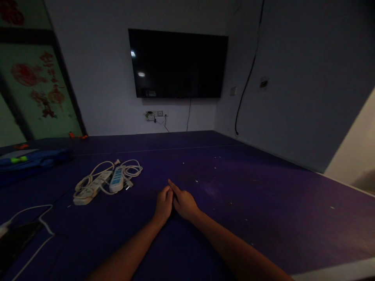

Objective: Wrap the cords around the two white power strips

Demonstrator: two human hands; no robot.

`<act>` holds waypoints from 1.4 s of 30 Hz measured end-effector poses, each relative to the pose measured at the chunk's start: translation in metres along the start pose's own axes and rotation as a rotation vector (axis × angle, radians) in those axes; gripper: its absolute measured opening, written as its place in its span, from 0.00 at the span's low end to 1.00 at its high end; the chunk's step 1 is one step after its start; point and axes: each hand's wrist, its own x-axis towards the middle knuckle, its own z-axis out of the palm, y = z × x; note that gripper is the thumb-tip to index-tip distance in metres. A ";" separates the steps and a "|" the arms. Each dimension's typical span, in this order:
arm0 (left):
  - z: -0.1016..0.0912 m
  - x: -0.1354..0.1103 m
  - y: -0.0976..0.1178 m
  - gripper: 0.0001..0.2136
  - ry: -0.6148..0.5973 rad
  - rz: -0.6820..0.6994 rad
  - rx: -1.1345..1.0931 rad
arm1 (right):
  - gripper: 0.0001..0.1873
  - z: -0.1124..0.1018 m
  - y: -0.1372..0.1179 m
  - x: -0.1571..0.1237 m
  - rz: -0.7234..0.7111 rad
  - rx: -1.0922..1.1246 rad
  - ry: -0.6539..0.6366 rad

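on the purple table (263,195), left hand (164,203) touching right hand (184,203), two power strips (116,179)

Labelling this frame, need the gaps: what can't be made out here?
Head view, dim throughout:
Whether left hand and right hand pinch anything: the fingertips meet and cover the spot.
Power strips: sockets and switches too small and dark.
Dark object, lower left: cut off by the frame edge.
Blue item, far left: cut by the edge, too dark to name.
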 end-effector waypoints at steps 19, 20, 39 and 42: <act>0.000 0.000 0.001 0.13 -0.010 -0.059 -0.070 | 0.34 0.005 0.004 0.001 -0.016 -0.008 0.019; 0.000 0.000 0.001 0.12 -0.011 -0.057 -0.074 | 0.34 0.005 0.004 0.001 -0.019 -0.003 0.019; 0.001 -0.001 0.005 0.15 -0.009 -0.087 -0.128 | 0.35 0.003 0.003 0.000 -0.029 -0.001 0.010; 0.000 -0.001 0.005 0.15 -0.009 -0.077 -0.121 | 0.34 0.003 0.003 0.000 -0.031 -0.015 0.009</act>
